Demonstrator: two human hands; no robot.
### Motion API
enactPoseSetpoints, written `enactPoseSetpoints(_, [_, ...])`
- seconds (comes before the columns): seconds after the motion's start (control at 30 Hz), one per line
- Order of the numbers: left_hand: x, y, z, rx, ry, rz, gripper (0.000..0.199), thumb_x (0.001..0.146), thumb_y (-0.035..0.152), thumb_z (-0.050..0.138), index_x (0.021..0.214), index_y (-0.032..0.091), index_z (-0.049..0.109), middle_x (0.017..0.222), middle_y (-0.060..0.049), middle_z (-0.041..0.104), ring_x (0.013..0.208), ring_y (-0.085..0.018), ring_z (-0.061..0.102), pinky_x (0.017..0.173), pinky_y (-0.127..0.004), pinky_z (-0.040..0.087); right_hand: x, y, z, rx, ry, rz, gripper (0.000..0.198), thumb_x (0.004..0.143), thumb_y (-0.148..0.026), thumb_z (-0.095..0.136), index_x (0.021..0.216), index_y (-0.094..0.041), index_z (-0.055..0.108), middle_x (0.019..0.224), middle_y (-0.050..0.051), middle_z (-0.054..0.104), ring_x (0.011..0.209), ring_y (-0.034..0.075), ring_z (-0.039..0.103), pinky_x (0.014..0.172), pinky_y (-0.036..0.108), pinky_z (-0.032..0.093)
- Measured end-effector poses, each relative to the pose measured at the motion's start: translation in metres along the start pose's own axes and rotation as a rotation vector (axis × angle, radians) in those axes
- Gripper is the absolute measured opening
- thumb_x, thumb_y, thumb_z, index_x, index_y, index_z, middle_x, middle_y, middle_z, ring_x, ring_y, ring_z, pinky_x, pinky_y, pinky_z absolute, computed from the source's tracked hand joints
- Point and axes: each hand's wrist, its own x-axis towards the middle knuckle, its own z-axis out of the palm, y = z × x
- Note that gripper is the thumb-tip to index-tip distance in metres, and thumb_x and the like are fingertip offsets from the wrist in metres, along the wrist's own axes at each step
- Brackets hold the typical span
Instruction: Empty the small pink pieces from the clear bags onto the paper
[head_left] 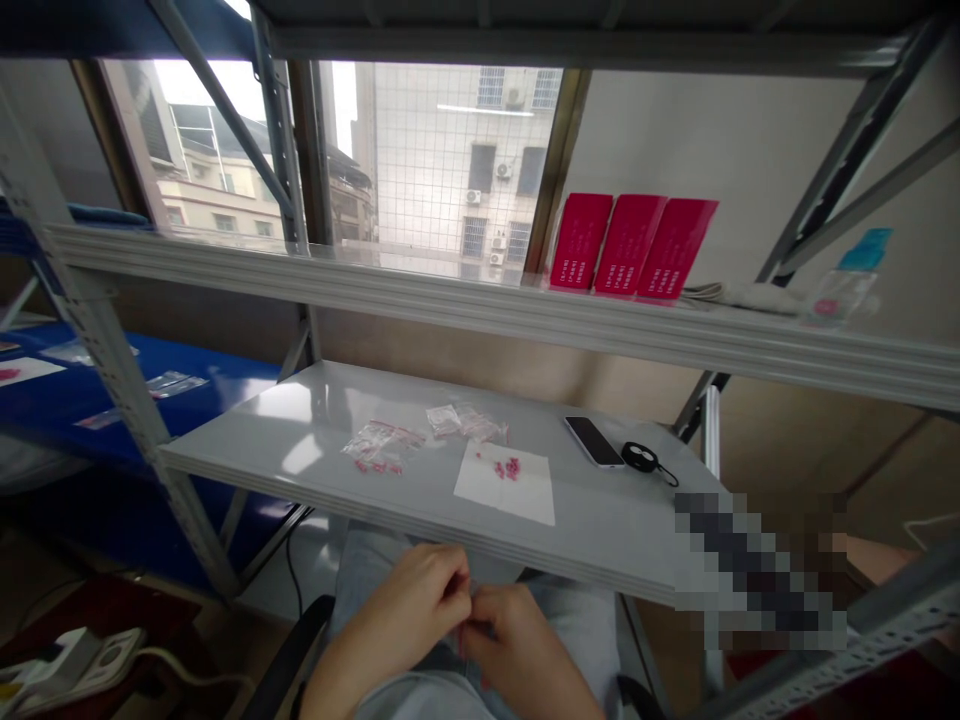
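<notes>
Head view. Your left hand (439,590) and right hand (506,625) met over your lap, just in front of the table (622,530) edge and below its top. Fingers of both were curled in and the fingertips drawn together, touching or nearly so. Could not tell whether you pinched anything between them; the fingers hid that spot.

Nearest item on the table ahead of you: a white paper (517,505), lying flat and slightly turned, with a small loose cluster of pink bits (511,468) on its upper half. Further pink bits lay to the left of the paper, at the near edge of some clear bags (379,440); inside or beside the plastic, you could not tell. More clear plastic (480,422) lay crumpled just behind the paper.

To the right of the paper, apart from it, were a phone (592,441), screen up, and, just beside it, a black disc (640,457) with a short strap.

On the shelf (375,285) above: three red boxes (616,245) upright side by side, then a cloth (757,297), then a clear bottle (829,300) with a blue top. A window (450,170) stood behind. To your left, a blue surface (225,365) carried more plastic.
</notes>
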Motion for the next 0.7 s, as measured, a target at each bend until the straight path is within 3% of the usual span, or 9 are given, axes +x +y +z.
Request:
enactPoseSetpoints(0.13, [0.002,-0.005,0.003,-0.096,0.094,-0.02,0.018,0.088,0.017,0.05,0.074,0.02,0.061,0.074,0.0,0.064,0.073,-0.018,0.058,0.067,-0.027,0.034,0.006,0.006,-0.002,-0.058,0.133,-0.023,0.027,0.074,-0.005,0.054,0.059,-0.019,0.07,0.058,-0.001,0.061,0.055,0.013,0.053,0.049,0.02,0.035])
enactPoseSetpoints(0.23, [-0.003,-0.012,0.003,-0.191,0.146,-0.082,0.027,0.095,0.027,0.047,0.073,0.019,0.062,0.065,0.001,0.059,0.064,-0.016,0.055,0.061,-0.026,0.033,0.009,0.014,-0.007,0.054,0.241,0.058,0.017,0.078,-0.014,0.061,0.078,-0.018,0.077,0.059,-0.001,0.061,0.055,0.014,0.053,0.05,0.021,0.039])
enactPoseSetpoints(0.33, [-0.013,-0.02,0.003,-0.344,-0.089,-0.142,0.031,0.093,0.033,0.053,0.069,0.018,0.066,0.055,0.002,0.054,0.053,-0.015,0.05,0.052,-0.024,0.03,0.009,0.02,-0.011,0.361,0.287,0.18,0.035,0.078,-0.031,0.072,0.109,-0.016,0.076,0.064,0.001,0.064,0.056,0.017,0.059,0.046,0.023,0.044])
enactPoseSetpoints(0.4, [-0.019,-0.023,0.007,-0.42,-0.293,-0.086,0.02,0.086,0.033,0.064,0.075,0.018,0.072,0.057,0.001,0.058,0.054,-0.015,0.052,0.052,-0.024,0.033,0.008,0.023,-0.012,0.512,0.336,0.206,0.051,0.071,-0.04,0.08,0.116,-0.015,0.074,0.065,0.002,0.066,0.055,0.018,0.061,0.045,0.025,0.046])
enactPoseSetpoints(0.43, [-0.02,-0.024,0.011,-0.444,-0.337,-0.044,0.016,0.083,0.033,0.068,0.08,0.019,0.075,0.06,0.001,0.061,0.056,-0.015,0.054,0.054,-0.024,0.035,0.007,0.024,-0.013,0.556,0.359,0.207,0.058,0.068,-0.043,0.083,0.118,-0.014,0.074,0.064,0.002,0.066,0.053,0.018,0.061,0.045,0.025,0.046])
enactPoseSetpoints(0.53, [-0.017,-0.025,0.023,-0.601,-0.248,-0.049,0.026,0.084,0.043,0.07,0.087,0.018,0.075,0.066,0.0,0.061,0.056,-0.012,0.05,0.053,-0.022,0.037,0.003,0.025,-0.015,0.62,0.389,0.212,0.068,0.065,-0.049,0.086,0.122,-0.013,0.072,0.058,0.002,0.064,0.048,0.016,0.058,0.043,0.026,0.047])
enactPoseSetpoints(0.7, [-0.007,-0.035,0.036,-1.163,-0.029,-0.316,0.048,0.088,0.063,0.058,0.085,0.015,0.064,0.062,0.004,0.046,0.044,-0.005,0.031,0.039,-0.019,0.016,-0.002,0.022,-0.018,0.673,0.364,0.23,0.066,0.067,-0.05,0.086,0.12,-0.013,0.074,0.055,0.001,0.063,0.046,0.014,0.054,0.042,0.025,0.045])
